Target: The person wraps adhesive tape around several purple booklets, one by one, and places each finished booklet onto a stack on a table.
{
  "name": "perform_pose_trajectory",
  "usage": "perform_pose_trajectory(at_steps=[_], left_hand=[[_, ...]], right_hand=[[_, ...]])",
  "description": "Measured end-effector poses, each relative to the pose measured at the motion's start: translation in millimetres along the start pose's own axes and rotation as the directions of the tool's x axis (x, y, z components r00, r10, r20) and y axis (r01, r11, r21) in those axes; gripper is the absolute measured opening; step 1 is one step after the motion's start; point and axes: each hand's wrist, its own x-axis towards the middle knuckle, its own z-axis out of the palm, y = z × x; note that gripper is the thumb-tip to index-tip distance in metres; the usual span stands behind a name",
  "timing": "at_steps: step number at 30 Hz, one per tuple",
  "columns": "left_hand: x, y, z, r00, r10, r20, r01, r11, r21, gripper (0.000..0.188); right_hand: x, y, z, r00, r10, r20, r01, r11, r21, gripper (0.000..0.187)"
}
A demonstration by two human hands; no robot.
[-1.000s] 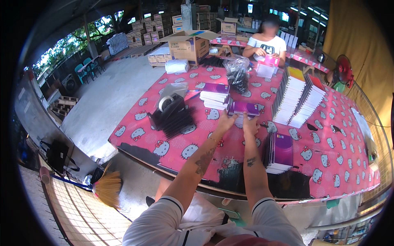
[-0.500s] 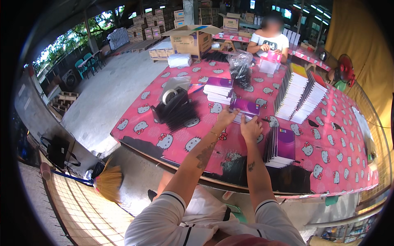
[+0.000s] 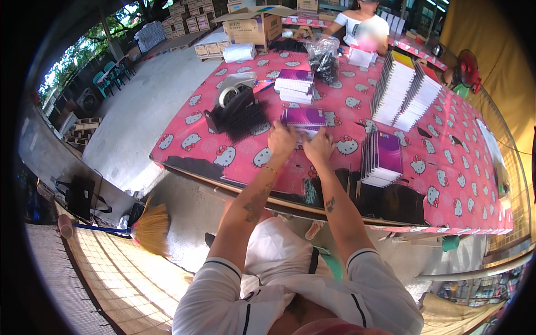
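Note:
Both my hands are on a small stack of purple-covered notebooks (image 3: 304,115) on the pink patterned table (image 3: 240,173). My left hand (image 3: 283,139) grips the stack's near left corner. My right hand (image 3: 319,146) holds its near right side, with fingers bent against the white page edges. Just beyond stands another stack of purple notebooks (image 3: 295,84). To the right, near the table's front edge, is a stack of spiral-bound purple notebooks (image 3: 385,156). Left of my hands lie a black tape dispenser (image 3: 228,99) and a heap of black binding spirals (image 3: 244,121).
Tall stacks of spiral notebooks (image 3: 392,92) stand at the right. A plastic bag of black pieces (image 3: 325,61) lies further back. Across the table sits another person (image 3: 363,28). A large open carton (image 3: 252,29) stands beyond the far left edge; a red fan (image 3: 468,70) is at far right.
The view has tilted downward. My hands have brought the small notebook stack left and slightly nearer, clear of the stack behind. The other person's arm now reaches toward the plastic bag.

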Motion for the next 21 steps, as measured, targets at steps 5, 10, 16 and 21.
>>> perform_pose_trajectory(at_steps=[5,10,16,21], left_hand=[[-10.2,8.5,-5.2,0.619,0.753,-0.224,-0.633,0.647,0.425,0.051],[15.8,-17.6,-8.3,0.491,0.85,0.193,-0.848,0.415,0.329,0.034],[-16.9,-2.7,-77.1,0.34,0.938,0.062,-0.9,0.306,0.311,0.032],[-60.9,-11.1,-102.0,0.403,0.906,0.127,-0.9,0.418,-0.127,0.024]], right_hand=[[-3.5,13.1,0.0,1.0,0.018,-0.021,-0.016,0.996,0.088,0.066],[9.7,29.7,-5.9,0.988,-0.062,0.142,-0.013,0.882,0.471,0.063],[-32.6,33.1,-49.1,0.98,-0.198,-0.027,0.166,0.734,0.658,0.076],[-78.6,53.4,-59.5,0.941,-0.327,0.091,0.127,0.589,0.798,0.047]])
